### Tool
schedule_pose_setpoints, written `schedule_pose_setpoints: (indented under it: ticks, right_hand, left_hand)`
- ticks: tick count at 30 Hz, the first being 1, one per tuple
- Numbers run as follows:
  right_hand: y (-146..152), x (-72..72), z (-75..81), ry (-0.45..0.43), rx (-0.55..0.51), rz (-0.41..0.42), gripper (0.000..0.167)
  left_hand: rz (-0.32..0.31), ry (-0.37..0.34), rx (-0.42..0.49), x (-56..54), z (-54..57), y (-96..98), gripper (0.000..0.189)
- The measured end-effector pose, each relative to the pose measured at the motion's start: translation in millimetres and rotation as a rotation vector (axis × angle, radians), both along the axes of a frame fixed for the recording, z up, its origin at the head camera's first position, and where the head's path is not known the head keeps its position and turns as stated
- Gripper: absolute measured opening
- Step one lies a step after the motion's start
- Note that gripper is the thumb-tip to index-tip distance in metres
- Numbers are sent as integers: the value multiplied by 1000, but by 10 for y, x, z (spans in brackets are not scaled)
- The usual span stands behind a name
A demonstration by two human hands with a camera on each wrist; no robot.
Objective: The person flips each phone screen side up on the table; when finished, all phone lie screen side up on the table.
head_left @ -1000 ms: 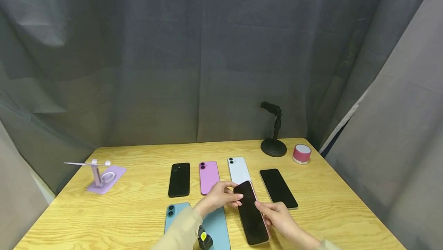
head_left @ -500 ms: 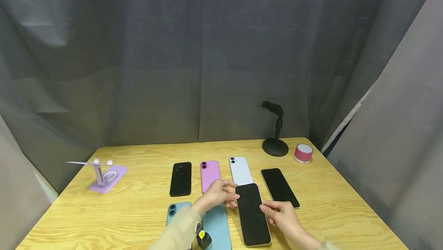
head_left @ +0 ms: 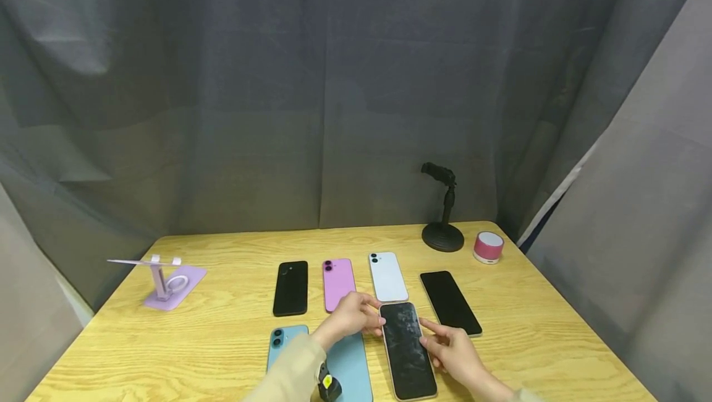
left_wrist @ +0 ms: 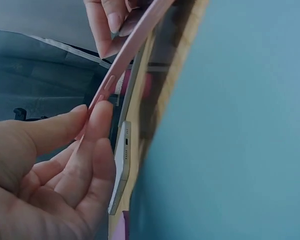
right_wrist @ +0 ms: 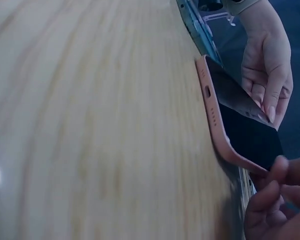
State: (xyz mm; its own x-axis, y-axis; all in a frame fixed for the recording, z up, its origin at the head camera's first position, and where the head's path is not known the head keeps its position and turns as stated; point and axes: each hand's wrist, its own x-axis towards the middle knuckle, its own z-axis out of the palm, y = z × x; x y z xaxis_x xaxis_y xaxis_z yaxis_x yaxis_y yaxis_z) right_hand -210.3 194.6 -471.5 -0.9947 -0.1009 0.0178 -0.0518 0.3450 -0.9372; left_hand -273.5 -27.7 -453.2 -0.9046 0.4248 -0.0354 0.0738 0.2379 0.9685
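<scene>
Between both hands is a smartphone (head_left: 410, 352) with a dark screen and a pink edge, screen up. My left hand (head_left: 351, 316) pinches its upper left edge between thumb and fingers, close to the side buttons in the left wrist view. My right hand (head_left: 453, 352) holds the right edge, thumb (right_wrist: 278, 170) on the rim. In the right wrist view the phone's port end lies low, close over the wooden table. A teal device (head_left: 351, 370) with camera lenses lies under my left forearm, partly hidden by it.
Beyond the hands lie a black phone (head_left: 291, 289), a pink phone (head_left: 338, 282), a white phone (head_left: 388, 276) and a dark-screened phone (head_left: 450, 303). A lilac stand (head_left: 173, 287) is at the left. A black stand (head_left: 443, 237) and a pink speaker (head_left: 488, 248) stand at the back right.
The held phone has turned straighter and come down flatter, and pale reflections now show on its screen. The white phone's lower end is now uncovered. Both hands keep hold of the edges.
</scene>
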Motion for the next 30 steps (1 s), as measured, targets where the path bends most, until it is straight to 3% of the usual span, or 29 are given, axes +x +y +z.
schedule_pose_setpoints:
  ticks: [6,16,23,30]
  right_hand:
    - [31,0,-28,-14,1,60,46]
    - [57,6,-63,28,102,45,42]
    - [79,-14,-56,46,145,64,43]
    - [95,-17,-76,43,226,31,41]
  left_hand:
    - [3,5,-43,28,-27,15,35]
    - [-14,89,-190,54,-27,48,43]
    - [-26,81,-191,58,-22,62,44]
    - [-37,8,-148,59,-23,84,46]
